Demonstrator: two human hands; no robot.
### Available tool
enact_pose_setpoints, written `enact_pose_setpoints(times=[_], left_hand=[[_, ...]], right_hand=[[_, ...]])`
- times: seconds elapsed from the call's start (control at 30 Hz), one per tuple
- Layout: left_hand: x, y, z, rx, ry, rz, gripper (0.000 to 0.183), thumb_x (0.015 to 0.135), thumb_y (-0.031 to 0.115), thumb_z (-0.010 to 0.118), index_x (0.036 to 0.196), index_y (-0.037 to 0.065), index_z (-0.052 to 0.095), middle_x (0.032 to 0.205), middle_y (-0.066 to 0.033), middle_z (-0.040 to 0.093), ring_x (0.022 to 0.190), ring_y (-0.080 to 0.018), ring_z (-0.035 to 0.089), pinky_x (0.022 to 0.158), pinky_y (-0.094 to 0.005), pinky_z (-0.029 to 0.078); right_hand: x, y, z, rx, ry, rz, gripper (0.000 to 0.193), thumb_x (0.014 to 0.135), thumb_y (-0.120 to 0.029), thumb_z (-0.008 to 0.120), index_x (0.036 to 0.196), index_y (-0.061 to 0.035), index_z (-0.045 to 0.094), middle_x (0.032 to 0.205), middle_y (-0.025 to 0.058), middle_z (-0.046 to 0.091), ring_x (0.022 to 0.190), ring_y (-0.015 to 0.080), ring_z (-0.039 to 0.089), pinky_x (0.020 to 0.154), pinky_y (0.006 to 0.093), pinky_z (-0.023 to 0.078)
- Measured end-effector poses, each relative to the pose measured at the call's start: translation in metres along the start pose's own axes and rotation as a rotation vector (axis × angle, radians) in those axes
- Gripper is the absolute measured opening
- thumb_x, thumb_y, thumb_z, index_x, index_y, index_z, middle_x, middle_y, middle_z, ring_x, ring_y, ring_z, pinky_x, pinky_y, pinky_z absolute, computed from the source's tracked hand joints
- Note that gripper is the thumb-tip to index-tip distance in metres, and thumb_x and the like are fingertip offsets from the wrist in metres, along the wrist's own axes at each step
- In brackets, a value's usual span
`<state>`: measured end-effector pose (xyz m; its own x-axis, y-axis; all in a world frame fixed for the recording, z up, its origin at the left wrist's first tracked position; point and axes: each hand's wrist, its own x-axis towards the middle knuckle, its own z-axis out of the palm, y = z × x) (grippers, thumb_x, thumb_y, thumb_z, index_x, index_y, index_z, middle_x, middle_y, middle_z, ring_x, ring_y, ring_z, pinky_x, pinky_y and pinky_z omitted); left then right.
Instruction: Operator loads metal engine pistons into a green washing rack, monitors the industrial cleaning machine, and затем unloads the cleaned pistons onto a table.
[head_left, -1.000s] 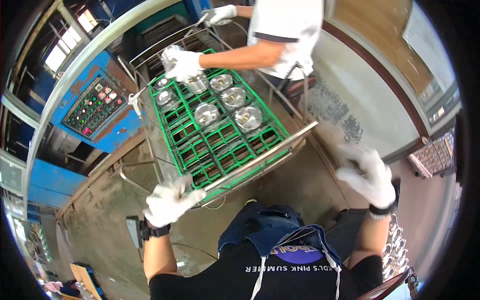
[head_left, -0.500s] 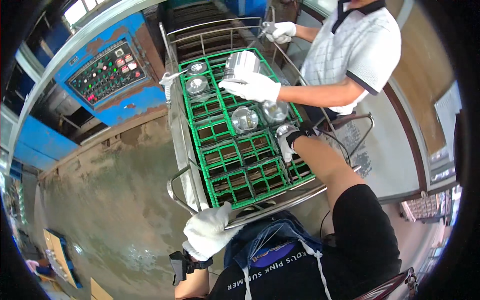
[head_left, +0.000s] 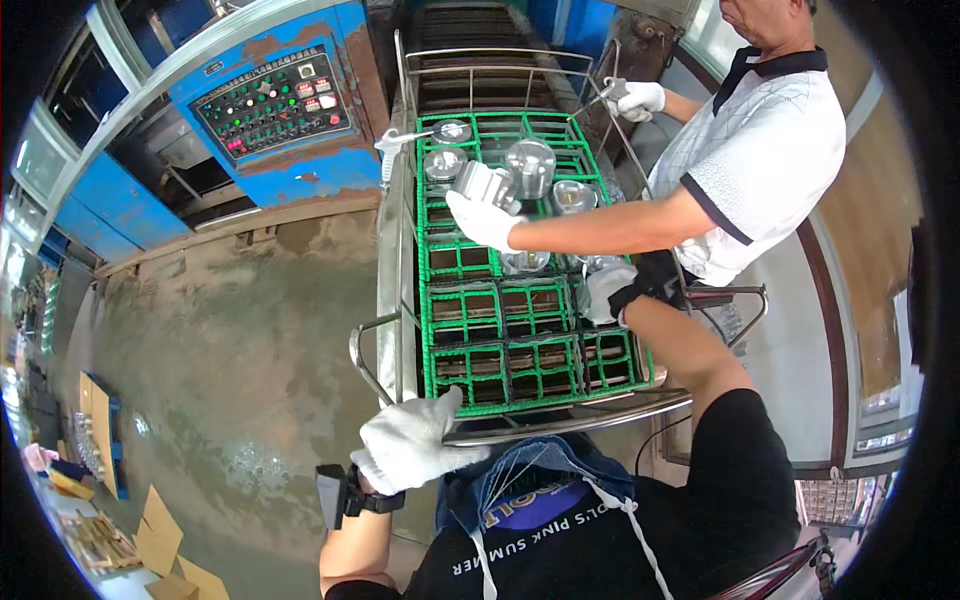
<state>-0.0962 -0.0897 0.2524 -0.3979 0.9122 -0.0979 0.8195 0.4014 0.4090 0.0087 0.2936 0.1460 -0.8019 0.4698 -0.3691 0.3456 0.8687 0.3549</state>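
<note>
A green rack divided into compartments lies on a metal-railed cart. My left hand, in a white glove, is closed around the cart's near rail at its left end, thumb pointing up. At the rack's right side, my gloved right hand is closed on a shiny metal piston, partly hidden by the fingers. Other pistons stand in the rack: a tall one, one beside the co-worker's forearm, one under that forearm, and two at the far left.
Across the right side, a co-worker's gloved hand holds a piston above the rack; the other hand grips an air gun. Another air gun hangs on the left rail. A blue control cabinet stands left.
The view has shifted, so the rack appears further right. The co-worker's piston has moved left and nearer to me over the rack. Both my hands keep their holds.
</note>
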Motion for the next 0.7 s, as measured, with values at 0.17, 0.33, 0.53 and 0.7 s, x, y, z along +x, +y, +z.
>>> enact_pose_setpoints(times=[0.17,0.33,0.53,0.7], left_hand=[[0.031,0.03,-0.019,0.017,0.162,0.094,0.055,0.073,0.061,0.074,0.091,0.01,0.063,0.063,-0.0099,0.06,0.055,-0.0286,0.064,0.046,-0.0382,0.049],[0.087,0.048,-0.017,0.18,0.191,0.225,0.034,0.073,0.037,0.072,0.073,0.005,0.064,0.062,-0.0144,0.063,0.059,-0.0348,0.066,0.051,-0.0431,0.052],[0.148,0.023,0.046,-0.007,0.034,0.331,0.039,0.075,0.038,0.066,0.083,0.001,0.074,0.071,-0.0187,0.069,0.06,-0.0333,0.068,0.057,-0.0427,0.053],[0.168,0.038,0.016,-0.367,-0.392,0.116,0.054,0.082,0.04,0.063,0.122,0.004,0.057,0.079,-0.0155,0.07,0.055,-0.0279,0.066,0.054,-0.037,0.054]], right_hand=[[-0.039,0.001,-0.059,0.345,-0.011,-0.237,0.035,0.064,-0.041,0.07,0.084,-0.0134,0.077,0.086,0.0146,0.073,0.078,0.0311,0.07,0.07,0.0433,0.056],[-0.05,-0.055,-0.08,0.366,-0.008,-0.475,0.025,0.068,-0.03,0.068,0.08,-0.009,0.074,0.079,0.0149,0.07,0.074,0.0295,0.07,0.068,0.0448,0.056],[-0.008,-0.104,-0.003,0.896,0.139,-0.599,0.055,0.072,-0.041,0.074,0.112,-0.0053,0.065,0.096,0.0139,0.069,0.087,0.0292,0.067,0.077,0.0421,0.054],[-0.026,-0.038,-0.077,0.612,-0.173,-0.439,0.04,0.085,-0.04,0.063,0.11,-0.01,0.07,0.113,0.0211,0.067,0.103,0.037,0.065,0.091,0.0465,0.052]])
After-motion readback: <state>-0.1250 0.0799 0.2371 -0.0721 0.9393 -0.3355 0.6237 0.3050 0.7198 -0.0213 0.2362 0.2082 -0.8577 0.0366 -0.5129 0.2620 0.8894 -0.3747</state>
